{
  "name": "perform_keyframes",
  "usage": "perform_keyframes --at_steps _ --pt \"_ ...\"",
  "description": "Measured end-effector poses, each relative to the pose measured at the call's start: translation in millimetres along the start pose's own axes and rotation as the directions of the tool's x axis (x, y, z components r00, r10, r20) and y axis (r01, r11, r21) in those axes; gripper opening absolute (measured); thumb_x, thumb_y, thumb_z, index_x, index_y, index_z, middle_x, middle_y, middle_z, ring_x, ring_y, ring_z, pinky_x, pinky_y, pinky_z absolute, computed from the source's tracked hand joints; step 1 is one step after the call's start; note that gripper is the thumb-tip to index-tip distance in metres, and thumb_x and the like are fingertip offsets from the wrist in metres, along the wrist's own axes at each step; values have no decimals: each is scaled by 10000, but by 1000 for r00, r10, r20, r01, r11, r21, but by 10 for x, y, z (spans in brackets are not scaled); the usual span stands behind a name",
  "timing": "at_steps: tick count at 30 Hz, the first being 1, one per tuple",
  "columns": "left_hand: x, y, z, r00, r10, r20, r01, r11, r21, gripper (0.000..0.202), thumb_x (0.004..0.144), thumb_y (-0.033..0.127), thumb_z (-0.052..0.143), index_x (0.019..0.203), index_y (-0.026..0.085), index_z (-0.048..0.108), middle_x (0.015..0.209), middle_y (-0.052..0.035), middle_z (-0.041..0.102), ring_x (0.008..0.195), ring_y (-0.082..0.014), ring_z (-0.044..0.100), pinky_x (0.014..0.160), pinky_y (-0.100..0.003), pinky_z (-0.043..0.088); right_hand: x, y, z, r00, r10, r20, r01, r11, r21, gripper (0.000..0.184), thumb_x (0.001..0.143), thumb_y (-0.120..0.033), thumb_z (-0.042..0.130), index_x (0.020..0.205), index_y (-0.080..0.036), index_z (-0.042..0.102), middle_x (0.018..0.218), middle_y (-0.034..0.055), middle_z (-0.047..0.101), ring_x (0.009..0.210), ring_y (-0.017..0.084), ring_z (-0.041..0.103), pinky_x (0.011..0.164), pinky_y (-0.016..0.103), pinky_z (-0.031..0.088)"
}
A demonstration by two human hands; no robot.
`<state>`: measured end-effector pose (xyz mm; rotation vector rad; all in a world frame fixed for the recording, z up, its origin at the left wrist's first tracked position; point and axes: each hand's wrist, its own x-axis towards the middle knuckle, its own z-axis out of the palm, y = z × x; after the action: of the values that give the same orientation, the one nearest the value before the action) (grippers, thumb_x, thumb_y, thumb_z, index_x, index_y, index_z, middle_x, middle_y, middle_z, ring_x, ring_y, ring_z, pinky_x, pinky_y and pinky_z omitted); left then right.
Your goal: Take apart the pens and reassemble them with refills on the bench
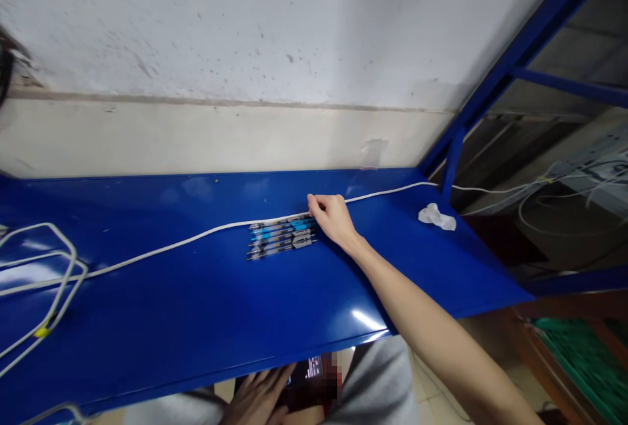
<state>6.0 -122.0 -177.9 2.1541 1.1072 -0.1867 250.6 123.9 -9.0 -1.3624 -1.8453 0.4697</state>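
A row of several slim pens (301,239) with clear barrels and blue, black and grey parts lies side by side on the blue tabletop (196,320). My right hand (334,217) is closed at the right end of the topmost pens, beside the white cable (210,231). Its fingertips are curled, and what they grip, if anything, is hidden. Below the table's front edge, my left hand (260,391) rests low over my lap, fingers stretched out. Near it shows a lit screen (314,366), partly hidden by the table.
Coils of white cable (73,261) with yellow tape lie at the left. Crumpled white tissue (436,217) sits at the right end. A stained wall (235,33) rises behind the table, a blue metal frame (454,157) at right. Green netting (579,353) shows lower right.
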Motion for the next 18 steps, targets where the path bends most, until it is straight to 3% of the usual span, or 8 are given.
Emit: perform_keyframes --at_steps 3,6,9,11,13,15,16,18 --pt "-89 -120 -102 991 -133 -14 134 981 141 704 820 78 514 1471 337 579 1441 -71 635 1338 -339 603 1127 -524 491 -1 -6 -1 1000 2 -4 -2 1000 -1 490 1034 -373 421 589 -187 511 548 -3 497 536 127 429 600 298 261" --pt "-68 -2 -96 991 -127 -48 132 983 128 680 800 61 503 1432 281 624 1401 -103 665 1335 -342 600 1147 -529 462 -2 -10 4 1000 -9 0 9 1000 -13 486 1030 -379 432 582 -193 470 532 -14 444 531 123 396 594 302 243" --pt "226 320 48 993 -117 -15 114 983 -143 567 919 179 454 1450 316 597 1486 -72 602 1404 -296 538 1213 -480 389 -8 -11 6 1000 -13 21 13 1000 -23 484 1031 -386 427 589 -194 474 536 -13 442 530 123 390 592 305 241" --pt "565 597 187 995 -78 67 99 907 -409 543 983 357 442 1520 325 514 1572 -68 511 1449 -265 493 1232 -421 372 -13 -11 3 999 -16 34 17 1000 -22 485 1033 -389 421 594 -193 484 538 -12 456 531 124 402 595 304 248" --pt "933 873 300 988 -2 156 96 798 -595 676 979 535 459 1593 257 409 1636 -99 413 1542 -284 348 1289 -439 257 -17 -12 -1 999 -25 40 26 999 -19 486 1034 -391 418 594 -193 478 538 -15 453 532 122 404 597 303 250" --pt "1226 1103 348 944 32 330 211 711 -671 864 944 667 454 1626 153 327 1675 -160 306 1562 -329 288 1299 -468 215 -20 -13 -3 998 -36 43 36 999 -13 486 1033 -394 418 592 -193 463 539 -18 438 535 119 397 597 300 250" --pt "1318 1188 344 932 37 360 237 689 -685 947 900 745 472 1630 162 318 1668 -167 320 1542 -361 325 1285 -516 242 -20 -14 -4 998 -41 43 41 999 -8 486 1033 -395 418 593 -193 457 542 -20 431 537 118 392 597 299 249" --pt "1379 1289 295 950 132 283 139 631 -763 987 850 807 469 1623 205 344 1637 -136 393 1515 -383 372 1257 -585 274 -20 -17 -4 998 -46 43 46 999 1 485 1034 -398 415 594 -194 444 546 -21 415 539 116 382 594 296 250"
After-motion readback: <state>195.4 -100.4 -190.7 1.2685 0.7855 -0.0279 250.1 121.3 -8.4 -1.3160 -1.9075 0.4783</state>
